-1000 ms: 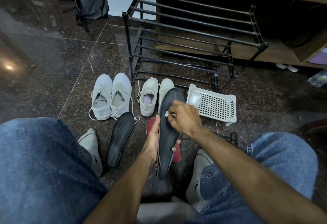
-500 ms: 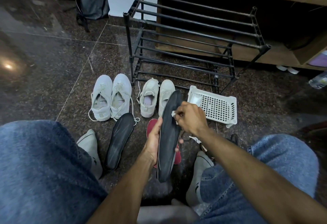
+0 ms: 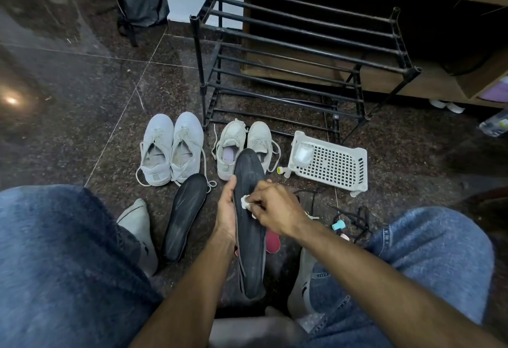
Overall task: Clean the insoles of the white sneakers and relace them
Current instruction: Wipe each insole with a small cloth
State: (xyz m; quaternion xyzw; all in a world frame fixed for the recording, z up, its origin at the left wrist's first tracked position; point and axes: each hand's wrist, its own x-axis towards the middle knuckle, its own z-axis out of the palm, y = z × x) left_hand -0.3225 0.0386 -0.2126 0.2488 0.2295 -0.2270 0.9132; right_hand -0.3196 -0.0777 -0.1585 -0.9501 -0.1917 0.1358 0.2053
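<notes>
Head view: left hand [image 3: 226, 211] grips the edge of a dark insole [image 3: 251, 237], holding it upright above the floor so its surface faces the right hand [image 3: 275, 207], whose fingers pinch a small white wipe [image 3: 245, 201] against it. Second insole [image 3: 187, 221] lies on the floor just left. Two pairs of white sneakers [image 3: 203, 149] sit beyond, before a black rack [image 3: 302, 45]. White basket [image 3: 334, 166], tipped on its side, holds a small pale packet [image 3: 302, 153].

Matt dark insole [image 3: 248, 226], glossy stone floor [image 3: 82, 78], perforated plastic basket [image 3: 334, 167]
</notes>
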